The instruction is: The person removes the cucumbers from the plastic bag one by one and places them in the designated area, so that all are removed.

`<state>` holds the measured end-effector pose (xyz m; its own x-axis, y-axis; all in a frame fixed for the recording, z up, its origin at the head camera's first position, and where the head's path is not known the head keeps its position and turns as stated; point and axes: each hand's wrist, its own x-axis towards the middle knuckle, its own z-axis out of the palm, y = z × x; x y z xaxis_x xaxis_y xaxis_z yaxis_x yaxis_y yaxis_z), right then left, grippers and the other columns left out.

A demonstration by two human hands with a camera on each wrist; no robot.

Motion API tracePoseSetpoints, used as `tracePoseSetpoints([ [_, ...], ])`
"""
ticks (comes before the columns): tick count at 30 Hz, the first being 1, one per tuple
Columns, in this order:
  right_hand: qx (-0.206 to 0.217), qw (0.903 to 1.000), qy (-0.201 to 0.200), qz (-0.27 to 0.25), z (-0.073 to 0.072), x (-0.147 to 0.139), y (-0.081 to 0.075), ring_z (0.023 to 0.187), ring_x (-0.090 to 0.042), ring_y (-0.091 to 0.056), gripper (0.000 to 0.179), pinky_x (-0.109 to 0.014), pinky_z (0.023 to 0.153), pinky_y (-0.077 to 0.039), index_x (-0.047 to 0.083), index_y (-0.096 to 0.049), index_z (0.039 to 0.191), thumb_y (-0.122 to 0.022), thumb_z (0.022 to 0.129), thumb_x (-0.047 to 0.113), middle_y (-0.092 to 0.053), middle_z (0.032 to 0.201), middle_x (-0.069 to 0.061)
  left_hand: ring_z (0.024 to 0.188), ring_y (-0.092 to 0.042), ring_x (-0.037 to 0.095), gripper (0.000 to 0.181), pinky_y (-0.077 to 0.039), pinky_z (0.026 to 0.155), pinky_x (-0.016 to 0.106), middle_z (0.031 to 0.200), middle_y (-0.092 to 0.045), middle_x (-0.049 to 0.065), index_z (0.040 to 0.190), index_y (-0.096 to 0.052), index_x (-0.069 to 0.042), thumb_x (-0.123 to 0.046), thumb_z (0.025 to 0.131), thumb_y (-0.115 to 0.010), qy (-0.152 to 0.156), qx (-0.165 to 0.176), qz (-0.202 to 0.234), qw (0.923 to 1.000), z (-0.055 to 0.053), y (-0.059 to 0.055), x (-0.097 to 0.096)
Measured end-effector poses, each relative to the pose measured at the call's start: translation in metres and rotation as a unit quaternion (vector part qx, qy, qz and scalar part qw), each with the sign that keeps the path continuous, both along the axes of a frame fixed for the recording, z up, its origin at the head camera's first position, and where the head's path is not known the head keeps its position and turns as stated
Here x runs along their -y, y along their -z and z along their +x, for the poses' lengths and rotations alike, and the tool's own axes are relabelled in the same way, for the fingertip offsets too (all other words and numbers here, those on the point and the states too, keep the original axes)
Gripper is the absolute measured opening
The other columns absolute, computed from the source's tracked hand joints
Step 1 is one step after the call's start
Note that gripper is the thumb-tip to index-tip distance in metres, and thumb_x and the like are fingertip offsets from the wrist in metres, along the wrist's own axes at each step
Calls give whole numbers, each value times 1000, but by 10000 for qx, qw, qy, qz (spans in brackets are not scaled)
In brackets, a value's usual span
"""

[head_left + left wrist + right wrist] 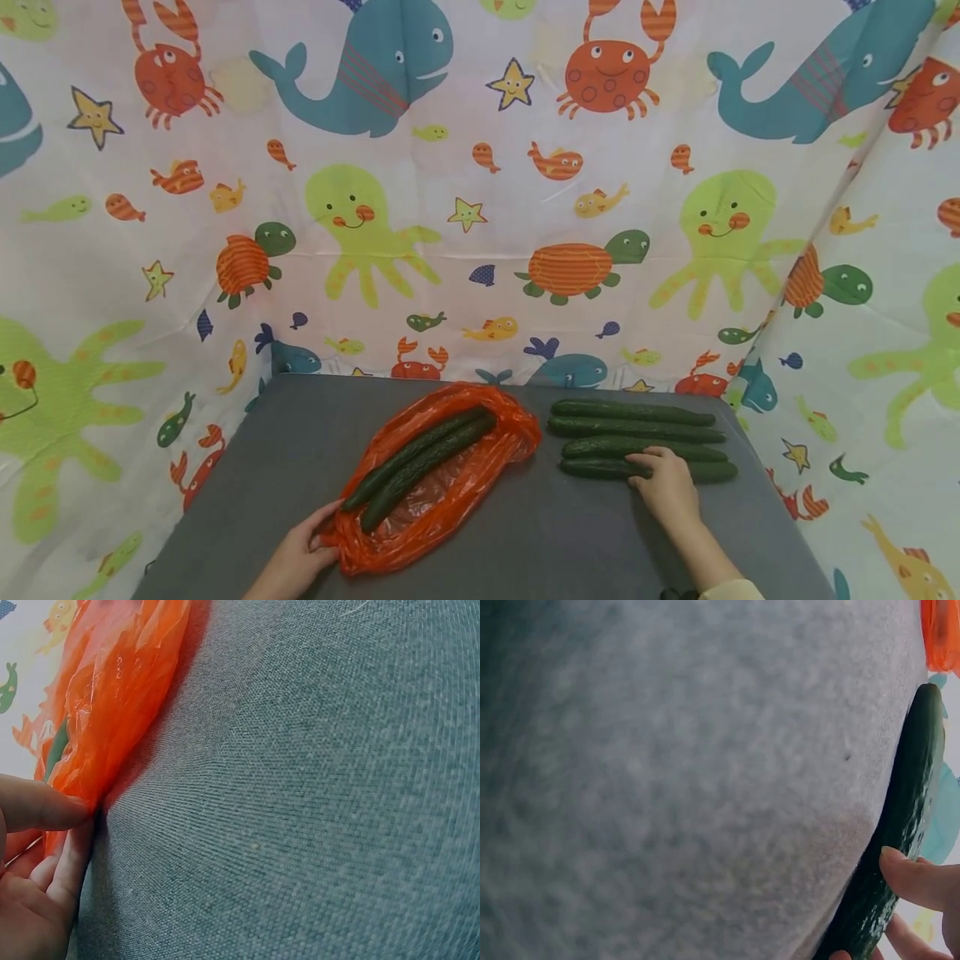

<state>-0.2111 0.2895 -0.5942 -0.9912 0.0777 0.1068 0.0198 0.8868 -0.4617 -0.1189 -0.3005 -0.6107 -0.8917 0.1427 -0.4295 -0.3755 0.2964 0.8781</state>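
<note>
An orange plastic bag (465, 521) lies spread on the grey table, its mouth turned upward. Two dark green cucumbers (431, 454) rest side by side inside it, slanting up to the right. My left hand (296, 554) pinches the bag's near-left edge between thumb and fingers; in the left wrist view the thumb (45, 806) presses the orange film. To the right, several cucumbers (637, 427) lie in a row. My right hand (667, 487) holds the nearest cucumber (911, 780) around its middle, thumb on the near side and fingers over the far side.
The grey table (585, 533) ends at the back against a white curtain (480, 242) printed with sea animals. More of this curtain hangs along the left and right sides. Grey tabletop shows between the bag and the cucumber row.
</note>
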Motion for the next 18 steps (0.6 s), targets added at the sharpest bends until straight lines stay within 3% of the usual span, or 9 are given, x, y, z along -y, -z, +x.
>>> tracePoseSetpoints([
  [13,-281,9996,-66,79,4,9,-19,123,-47,-52,37,-63,76,-51,18,-79,115,-85,79,12,-59,136,-18,112,-67,25,81,-53,81,35,135,-60,29,158,-21,6,-3,90,-65,151,-48,177,9997,0,4,4],
  [18,-433,9985,-243,-226,5,17,-27,122,-47,-54,49,-61,82,-50,13,-72,127,-84,80,12,-59,135,-21,116,-66,26,81,-55,83,38,140,-54,33,158,-22,5,-3,90,-66,106,-68,151,9998,0,3,2],
])
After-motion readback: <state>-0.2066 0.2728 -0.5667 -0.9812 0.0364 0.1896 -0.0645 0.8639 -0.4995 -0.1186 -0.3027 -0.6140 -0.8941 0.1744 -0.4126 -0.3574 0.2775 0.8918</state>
